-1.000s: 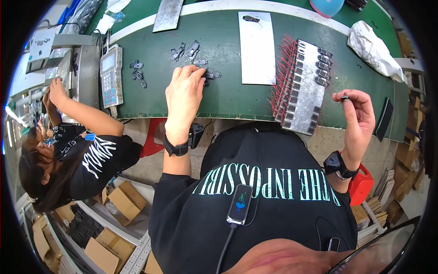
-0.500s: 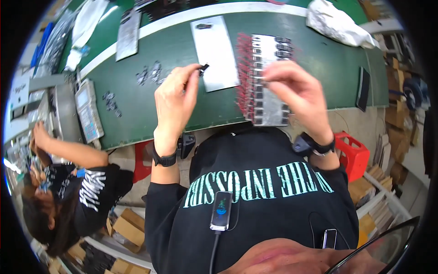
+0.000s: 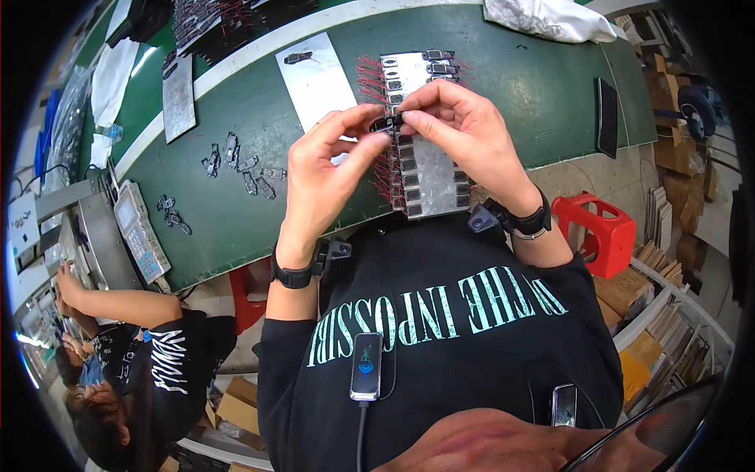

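Between the fingertips of both hands is a small black speaker module [image 3: 384,124]. My left hand [image 3: 326,161] pinches its left end, and my right hand [image 3: 464,130] closes thumb and finger on its right end. Just beneath them lies a long metal plate [image 3: 439,182]. Rows of similar black modules [image 3: 408,165] line both its long edges, with thin red wires [image 3: 370,75] sticking out on the left. Behind my left hand, a white sheet [image 3: 314,86] carries one black module [image 3: 298,58] near its far end.
Several loose modules [image 3: 247,164] are scattered on the green table [image 3: 212,228] at the left, beside a grey keypad device [image 3: 141,228]. A black slab [image 3: 606,118] lies at the right, and white cloth [image 3: 550,20] at the back. A co-worker's arm [image 3: 126,305] is at far left; a red stool [image 3: 598,232] stands right.
My right hand has moved left to meet my left hand, which has brought the black module over the plate's left edge. Both now grip it. The whole view has shifted slightly.
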Available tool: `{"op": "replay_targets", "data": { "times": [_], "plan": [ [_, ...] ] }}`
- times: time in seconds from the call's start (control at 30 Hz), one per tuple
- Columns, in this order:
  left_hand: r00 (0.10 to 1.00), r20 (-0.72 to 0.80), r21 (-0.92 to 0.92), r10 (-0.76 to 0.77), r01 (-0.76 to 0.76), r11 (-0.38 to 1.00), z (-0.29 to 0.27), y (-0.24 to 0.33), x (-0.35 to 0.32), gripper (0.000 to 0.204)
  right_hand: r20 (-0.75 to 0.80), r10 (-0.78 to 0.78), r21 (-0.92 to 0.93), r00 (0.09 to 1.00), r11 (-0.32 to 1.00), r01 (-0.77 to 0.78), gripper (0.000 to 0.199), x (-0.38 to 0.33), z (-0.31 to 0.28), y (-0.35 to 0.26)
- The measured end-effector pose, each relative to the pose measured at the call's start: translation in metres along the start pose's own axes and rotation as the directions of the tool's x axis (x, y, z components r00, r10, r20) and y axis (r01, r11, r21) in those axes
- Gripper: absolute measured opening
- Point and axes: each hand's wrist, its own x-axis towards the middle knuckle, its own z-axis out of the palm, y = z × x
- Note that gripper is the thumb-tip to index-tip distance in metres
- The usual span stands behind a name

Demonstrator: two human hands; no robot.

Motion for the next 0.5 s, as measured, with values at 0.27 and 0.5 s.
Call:
{"op": "replay_targets", "data": {
  "times": [0.27, 0.5],
  "plan": [
    [0.995, -0.078, -0.069, -0.054, 0.048, 0.996, 0.011, -0.017, -0.008, 0.035, -0.087, -0.107, -0.072, 0.990, 0.992, 0.101, 0.014, 0.005, 0.003, 0.006],
    [0.984, 0.001, -0.309, -0.176, 0.168, 0.936, 0.009, -0.010, -0.009, 0.037, -0.059, -0.253, -0.285, 0.966, 0.931, 0.227, 0.011, 0.003, 0.013, -0.009]
  ]
}}
